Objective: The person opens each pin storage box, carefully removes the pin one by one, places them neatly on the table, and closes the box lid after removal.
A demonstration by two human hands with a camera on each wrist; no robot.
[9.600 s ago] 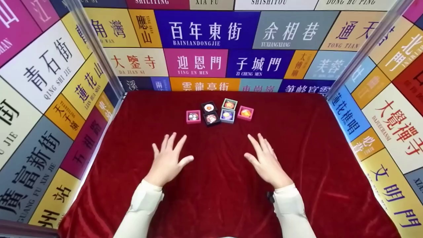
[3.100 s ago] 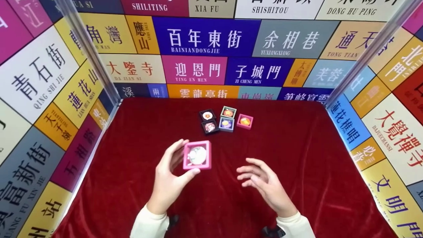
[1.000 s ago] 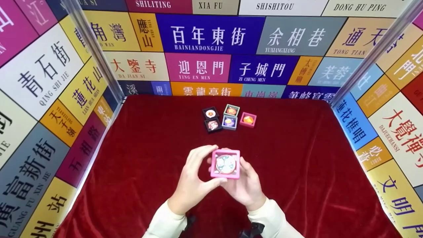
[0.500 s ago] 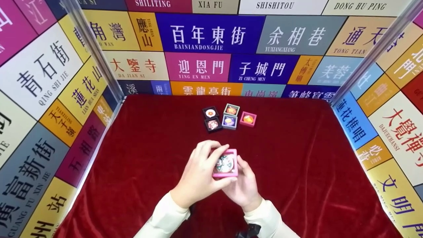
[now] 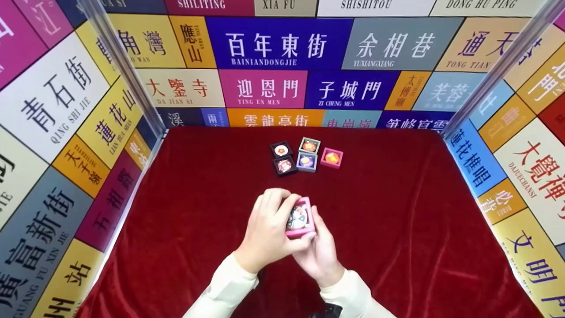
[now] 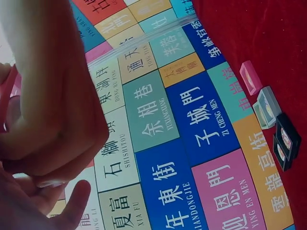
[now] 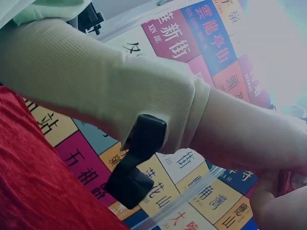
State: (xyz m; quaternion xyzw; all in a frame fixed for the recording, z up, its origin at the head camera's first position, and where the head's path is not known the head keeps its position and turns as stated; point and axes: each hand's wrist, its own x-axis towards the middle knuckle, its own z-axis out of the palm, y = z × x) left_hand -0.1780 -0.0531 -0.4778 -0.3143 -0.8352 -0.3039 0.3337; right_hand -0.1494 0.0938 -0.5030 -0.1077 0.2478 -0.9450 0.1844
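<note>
In the head view, a small square pink box (image 5: 299,217) with a round patterned disc inside is held between both hands above the red cloth. My left hand (image 5: 269,229) grips it from the left, fingers over its upper left side and thumb at the lower edge, hiding part of the disc. My right hand (image 5: 318,249) holds it from the right and underneath, thumb along its right side, its other fingers mostly hidden. The left wrist view shows just a red-pink edge of the box (image 6: 6,93) at the far left. A sliver of pink also shows in the right wrist view.
Farther back on the red cloth (image 5: 198,190) sit several similar boxes: two black-framed ones (image 5: 284,165), a green one (image 5: 310,145), a grey-blue one (image 5: 306,161) and a pink one (image 5: 332,157). Panels with printed lettering (image 5: 278,42) wall in the back and sides.
The pink box came from the left of the row into the left hand, then the right hand joined it. Over the last second the box has turned and shifted slightly left.
</note>
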